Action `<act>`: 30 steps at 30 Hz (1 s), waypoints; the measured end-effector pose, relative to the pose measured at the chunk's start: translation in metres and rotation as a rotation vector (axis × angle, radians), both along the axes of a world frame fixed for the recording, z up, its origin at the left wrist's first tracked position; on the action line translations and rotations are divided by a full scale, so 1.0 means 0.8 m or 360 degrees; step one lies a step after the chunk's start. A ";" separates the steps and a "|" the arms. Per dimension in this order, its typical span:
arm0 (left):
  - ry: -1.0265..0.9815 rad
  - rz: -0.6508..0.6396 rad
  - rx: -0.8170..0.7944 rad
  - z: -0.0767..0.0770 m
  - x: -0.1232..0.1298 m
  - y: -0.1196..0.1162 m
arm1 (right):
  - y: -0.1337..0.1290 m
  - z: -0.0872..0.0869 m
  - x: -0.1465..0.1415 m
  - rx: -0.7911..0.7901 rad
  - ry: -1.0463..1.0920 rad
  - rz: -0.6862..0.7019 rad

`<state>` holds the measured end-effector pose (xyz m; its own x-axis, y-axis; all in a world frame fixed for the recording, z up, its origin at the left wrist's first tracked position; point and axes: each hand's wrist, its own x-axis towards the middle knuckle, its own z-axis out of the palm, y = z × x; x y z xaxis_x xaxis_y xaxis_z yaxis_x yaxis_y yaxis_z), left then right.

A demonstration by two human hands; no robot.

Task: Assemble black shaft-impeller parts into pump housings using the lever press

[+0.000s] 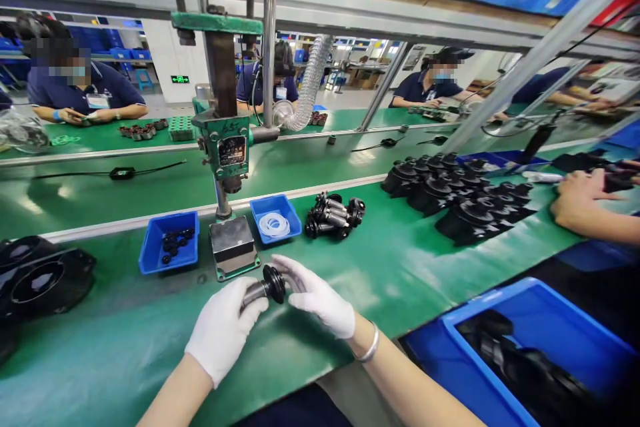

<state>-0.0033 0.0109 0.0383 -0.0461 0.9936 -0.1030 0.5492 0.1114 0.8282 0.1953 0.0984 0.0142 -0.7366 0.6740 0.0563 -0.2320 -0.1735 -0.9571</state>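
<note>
In the head view, my white-gloved left hand (220, 327) is closed around the grey shaft of a black flanged cylindrical part (274, 284). The part lies tilted, its wide ringed end toward the right. Beside that end is my right hand (320, 295), gloved too, thumb and fingers apart; whether its fingertips touch the ring cannot be made out. Just beyond my hands stands a green press (227, 147) over a metal block (232, 240). Flanking the block are a blue bin (170, 260) with small black rings and a blue bin (293, 203) with white rings.
A pile of similar shafted parts (335, 215) lies behind the right bin. Rows of black housings (460, 197) stand at right, near another person's hands (583, 200). Large black housings (45, 277) sit at left, and a blue crate (565, 307) at lower right.
</note>
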 end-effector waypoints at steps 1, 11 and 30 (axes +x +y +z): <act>0.0021 -0.0010 -0.0002 0.000 0.000 -0.001 | -0.001 0.000 -0.002 0.0023 0.0004 -0.0005; 0.0056 -0.0030 -0.0005 -0.005 -0.009 -0.007 | -0.004 0.003 -0.017 0.0098 -0.0162 -0.0001; -0.0065 0.0083 0.0025 -0.004 -0.019 -0.001 | -0.013 -0.010 -0.012 -0.0080 -0.0235 0.0104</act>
